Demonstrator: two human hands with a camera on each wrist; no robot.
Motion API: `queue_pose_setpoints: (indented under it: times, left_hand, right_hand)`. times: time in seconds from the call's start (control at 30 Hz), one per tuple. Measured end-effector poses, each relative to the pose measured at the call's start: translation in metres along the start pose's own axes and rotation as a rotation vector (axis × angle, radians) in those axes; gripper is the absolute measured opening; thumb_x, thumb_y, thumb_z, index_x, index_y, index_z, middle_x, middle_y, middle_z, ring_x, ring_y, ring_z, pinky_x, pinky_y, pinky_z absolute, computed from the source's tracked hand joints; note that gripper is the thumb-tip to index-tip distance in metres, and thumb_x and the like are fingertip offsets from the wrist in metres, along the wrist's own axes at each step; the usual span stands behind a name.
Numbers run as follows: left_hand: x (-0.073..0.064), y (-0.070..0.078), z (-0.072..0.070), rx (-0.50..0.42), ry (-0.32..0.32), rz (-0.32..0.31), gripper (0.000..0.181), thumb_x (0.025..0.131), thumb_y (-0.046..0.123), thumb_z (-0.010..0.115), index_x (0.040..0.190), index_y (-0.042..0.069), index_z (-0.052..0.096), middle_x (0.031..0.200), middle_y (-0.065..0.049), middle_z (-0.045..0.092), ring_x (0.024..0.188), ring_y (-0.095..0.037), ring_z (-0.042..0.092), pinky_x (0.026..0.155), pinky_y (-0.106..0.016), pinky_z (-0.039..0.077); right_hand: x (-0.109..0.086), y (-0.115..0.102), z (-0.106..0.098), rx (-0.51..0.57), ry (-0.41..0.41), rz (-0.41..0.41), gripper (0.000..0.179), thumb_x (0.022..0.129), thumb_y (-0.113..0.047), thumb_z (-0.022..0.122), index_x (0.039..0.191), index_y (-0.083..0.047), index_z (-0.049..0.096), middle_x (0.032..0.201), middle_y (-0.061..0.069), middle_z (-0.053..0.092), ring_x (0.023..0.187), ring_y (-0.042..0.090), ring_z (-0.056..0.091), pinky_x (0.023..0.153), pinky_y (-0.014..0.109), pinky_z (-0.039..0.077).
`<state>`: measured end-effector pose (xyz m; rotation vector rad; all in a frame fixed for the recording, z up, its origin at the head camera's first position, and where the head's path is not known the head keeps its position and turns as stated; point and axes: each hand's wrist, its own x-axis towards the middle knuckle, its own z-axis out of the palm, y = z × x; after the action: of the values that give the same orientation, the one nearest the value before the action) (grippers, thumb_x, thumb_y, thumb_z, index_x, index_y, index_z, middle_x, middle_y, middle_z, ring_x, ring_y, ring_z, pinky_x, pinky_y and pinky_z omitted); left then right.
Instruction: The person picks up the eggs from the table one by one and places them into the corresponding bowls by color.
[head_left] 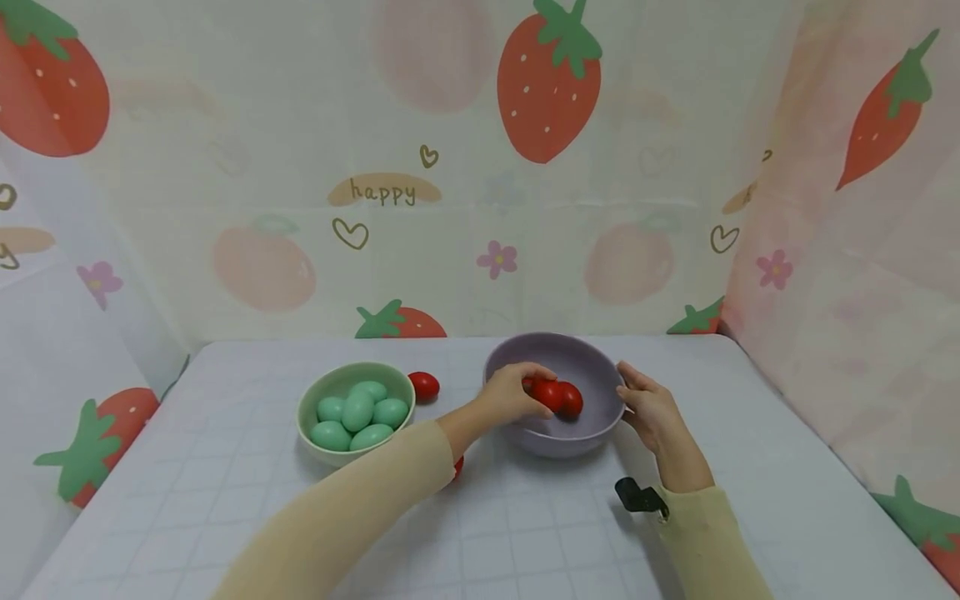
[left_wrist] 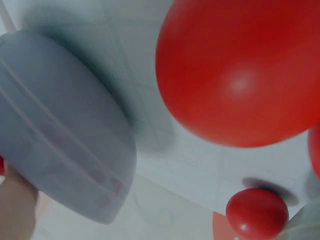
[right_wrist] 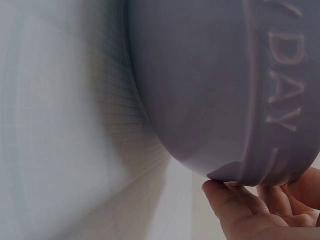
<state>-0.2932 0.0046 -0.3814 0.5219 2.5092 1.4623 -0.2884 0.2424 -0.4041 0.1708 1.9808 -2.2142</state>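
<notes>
My left hand reaches over the near left rim of a purple bowl, thumb and fingers around a red egg. Another red egg lies against it on the right inside the bowl. At the bowl's right side, my right hand grips the rim and outer wall. The right wrist view shows its fingertips touching the wall below raised lettering. In the left wrist view the purple bowl is at the left, and the held egg is hidden behind it, except perhaps a red sliver at the edge.
A green bowl with several green eggs stands to the left. One red egg lies behind its right side; another red egg is mostly covered by my left sleeve. A black strap piece sticks out at my right wrist. Patterned cloth walls surround the table.
</notes>
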Motion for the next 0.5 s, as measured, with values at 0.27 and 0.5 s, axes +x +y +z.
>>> queue_pose_setpoints:
  times: [0.27, 0.5]
  left_hand:
    - [0.020, -0.001, 0.009, 0.102, -0.126, 0.090, 0.049, 0.074, 0.003, 0.087, 0.121, 0.009, 0.073, 0.125, -0.009, 0.070, 0.123, -0.024, 0.058, 0.108, -0.031, 0.043]
    - [0.030, -0.001, 0.015, 0.121, -0.277, 0.018, 0.045, 0.081, 0.007, 0.084, 0.124, 0.015, 0.072, 0.129, -0.004, 0.065, 0.117, -0.020, 0.053, 0.101, -0.032, 0.049]
  right_hand:
    - [0.000, -0.001, 0.000, 0.018, 0.004, 0.000, 0.061, 0.103, 0.006, 0.035, 0.159, -0.002, 0.011, 0.166, 0.011, 0.001, 0.154, 0.030, 0.003, 0.123, 0.052, 0.013]
    - [0.000, 0.000, 0.001, 0.005, -0.002, -0.007, 0.061, 0.103, 0.006, 0.034, 0.159, -0.002, 0.010, 0.166, 0.013, 0.001, 0.154, 0.030, 0.004, 0.123, 0.051, 0.014]
